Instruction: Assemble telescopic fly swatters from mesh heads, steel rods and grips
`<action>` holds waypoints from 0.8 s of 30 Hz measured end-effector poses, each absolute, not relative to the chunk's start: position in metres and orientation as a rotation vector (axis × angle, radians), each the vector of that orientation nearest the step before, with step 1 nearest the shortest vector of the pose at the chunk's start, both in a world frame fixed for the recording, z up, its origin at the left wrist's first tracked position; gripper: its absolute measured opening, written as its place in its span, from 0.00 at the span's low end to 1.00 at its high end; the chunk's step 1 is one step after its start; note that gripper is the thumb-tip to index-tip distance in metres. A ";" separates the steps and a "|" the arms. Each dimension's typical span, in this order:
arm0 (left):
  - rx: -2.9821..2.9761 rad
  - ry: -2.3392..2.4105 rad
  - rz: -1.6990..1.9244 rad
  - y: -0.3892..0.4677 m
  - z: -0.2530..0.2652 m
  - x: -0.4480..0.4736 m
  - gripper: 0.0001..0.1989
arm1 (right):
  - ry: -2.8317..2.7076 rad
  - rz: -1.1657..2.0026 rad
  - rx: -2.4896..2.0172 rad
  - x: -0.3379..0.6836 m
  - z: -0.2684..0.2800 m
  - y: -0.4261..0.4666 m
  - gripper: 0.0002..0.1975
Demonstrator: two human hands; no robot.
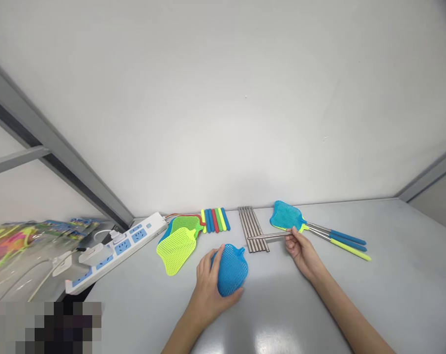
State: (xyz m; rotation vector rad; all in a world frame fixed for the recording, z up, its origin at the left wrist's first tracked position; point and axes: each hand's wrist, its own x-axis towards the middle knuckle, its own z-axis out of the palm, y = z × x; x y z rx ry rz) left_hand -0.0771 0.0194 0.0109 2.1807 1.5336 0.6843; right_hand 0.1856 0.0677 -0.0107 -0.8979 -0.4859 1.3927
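Observation:
My left hand (210, 285) is closed around the edges of a blue mesh fly swatter head (233, 270), its short neck pointing up and to the right. Between the fingertips of my right hand (300, 250) is a thin metal rod (269, 236), whose far end points left toward the swatter head, the two held apart. Under that end lies a row of several metal rods (250, 221). Just behind my right hand are several fly swatters (287, 215) with rods and blue or yellow handles (350, 248).
Loose mesh heads (176, 250) in yellow, green, blue and red lie to the left. Coloured grip sleeves (215, 220) form a row near the wall. A power strip (117, 253) with chargers runs along the left side, beside plastic-wrapped goods (27, 260).

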 end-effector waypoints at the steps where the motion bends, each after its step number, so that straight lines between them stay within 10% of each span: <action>1: 2.179 1.526 0.687 0.019 0.012 -0.077 0.41 | -0.480 1.403 -0.887 0.185 -0.011 0.068 0.09; 24: 2.206 1.494 0.725 0.018 0.011 -0.076 0.42 | -0.547 1.373 -0.931 0.181 -0.011 0.065 0.10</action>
